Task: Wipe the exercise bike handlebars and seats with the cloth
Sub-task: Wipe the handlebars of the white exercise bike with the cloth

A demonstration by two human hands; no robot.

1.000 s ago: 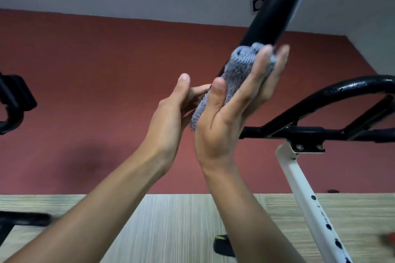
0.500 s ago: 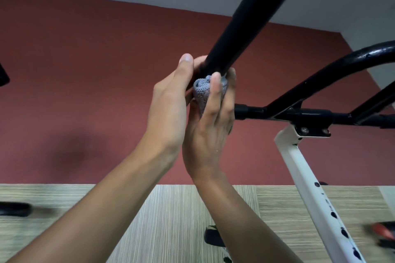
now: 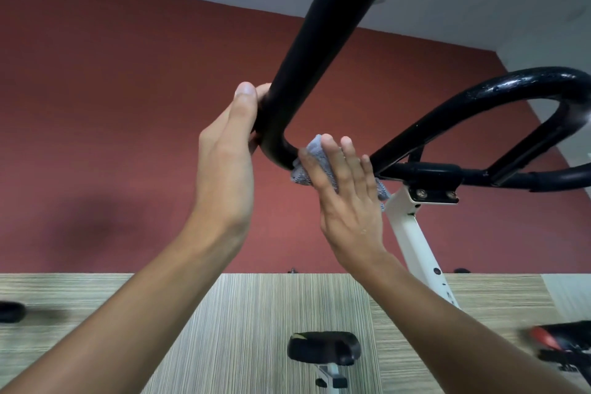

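1. While the left hand wraps its grip round the tight bend of the black handlebar, thumb up on the near side and fingers curled behind the tube, the right hand lies flat with its fingers straight and close together.
2. That right hand presses the cloth against the handlebar just right of the bend, where the tube runs across toward the centre clamp; the grip is not closed round anything.
3. Pale grey-blue and with a knitted, nubbly weave, the cloth is bunched into a small wad.
4. Most of it is hidden under the palm. One rounded fold shows above the index finger, and a corner pokes out below the little finger.
5. Thick and matte black, the handlebar tube rises steeply from the bend out of the top of the view. The front loop on the right is glossy and flecked with small pale specks.
6. A white post with a row of adjustment holes carries the clamp.
7. Below the arms, a black seat stands over a striped wood-grain floor, well apart from the cloth.
8. A dull red wall fills the background.
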